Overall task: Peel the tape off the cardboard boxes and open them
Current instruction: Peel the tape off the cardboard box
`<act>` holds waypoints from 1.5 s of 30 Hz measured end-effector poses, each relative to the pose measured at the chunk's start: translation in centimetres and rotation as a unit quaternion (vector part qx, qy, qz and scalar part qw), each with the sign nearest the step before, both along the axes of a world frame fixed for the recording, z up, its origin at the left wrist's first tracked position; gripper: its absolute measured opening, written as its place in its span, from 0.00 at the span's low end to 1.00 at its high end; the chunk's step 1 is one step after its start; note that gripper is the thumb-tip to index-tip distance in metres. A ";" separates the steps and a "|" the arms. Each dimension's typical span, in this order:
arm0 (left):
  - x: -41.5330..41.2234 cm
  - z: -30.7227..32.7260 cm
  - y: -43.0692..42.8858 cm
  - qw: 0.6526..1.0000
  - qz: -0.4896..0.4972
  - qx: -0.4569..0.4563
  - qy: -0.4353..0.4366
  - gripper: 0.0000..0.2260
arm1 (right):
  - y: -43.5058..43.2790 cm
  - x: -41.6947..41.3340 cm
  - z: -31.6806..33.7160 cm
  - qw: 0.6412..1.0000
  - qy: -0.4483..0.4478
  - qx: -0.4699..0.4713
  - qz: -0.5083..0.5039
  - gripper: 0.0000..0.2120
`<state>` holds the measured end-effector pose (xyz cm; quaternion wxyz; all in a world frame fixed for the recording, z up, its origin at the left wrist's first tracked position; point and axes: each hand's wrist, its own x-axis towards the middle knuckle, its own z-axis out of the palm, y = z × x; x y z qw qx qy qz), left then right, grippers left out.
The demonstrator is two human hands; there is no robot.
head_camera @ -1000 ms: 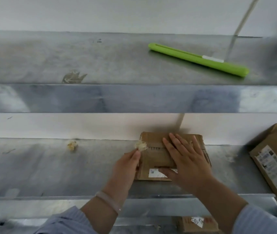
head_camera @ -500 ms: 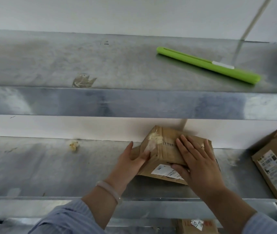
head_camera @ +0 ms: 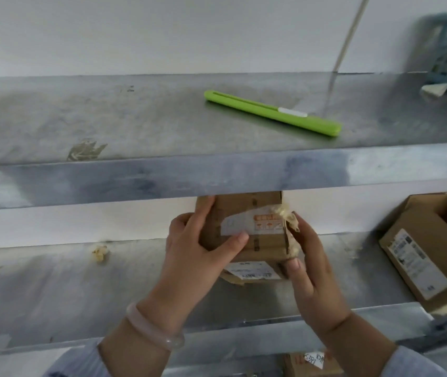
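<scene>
Small cardboard box (head_camera: 244, 213) held up between both hands, loose tape (head_camera: 289, 216) bunched along its right edge.
The box is held clear of the lower shelf (head_camera: 53, 281), long axis running 12 to 6 o'clock, its top hidden behind the lip of the upper shelf (head_camera: 216, 172). The left hand (head_camera: 192, 248) is wrapped round the left side, thumb laid across the front label. The right hand (head_camera: 309, 262) is clamped on the right side, thumb pressed at the lower corner, fingers hidden behind. The crumpled tape lies at 12 o'clock from that thumb, touching the hand; whether it is pinched cannot be told. The right hand is judged nearer for the next pull, likely toward 3 o'clock.
</scene>
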<state>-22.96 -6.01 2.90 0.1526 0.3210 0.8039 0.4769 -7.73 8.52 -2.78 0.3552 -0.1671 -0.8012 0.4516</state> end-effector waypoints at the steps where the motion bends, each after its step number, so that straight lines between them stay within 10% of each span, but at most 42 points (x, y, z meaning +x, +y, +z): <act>1: 0.2 0.4 0.0 1.000 -0.001 -0.010 0.029 0.38 | 0.0 0.1 0.3 1.000 0.001 -0.003 0.001 0.35; 9: 1.1 0.6 0.9 0.974 -0.036 -0.107 0.198 0.40 | 0.1 0.9 1.8 0.991 -0.053 -0.122 -0.013 0.26; 19: 0.9 -1.4 1.8 0.963 -0.038 -0.134 0.229 0.40 | 2.5 1.8 3.3 0.972 -0.189 0.070 -0.118 0.10; 26: 0.4 -1.8 1.3 0.966 -0.028 -0.132 0.220 0.40 | 2.7 1.5 5.0 0.979 -0.189 -0.046 -0.059 0.05; 45: -0.5 -1.8 1.6 0.915 -0.069 -0.184 0.352 0.39 | 2.0 -1.2 7.7 0.912 -0.380 0.145 -0.059 0.05</act>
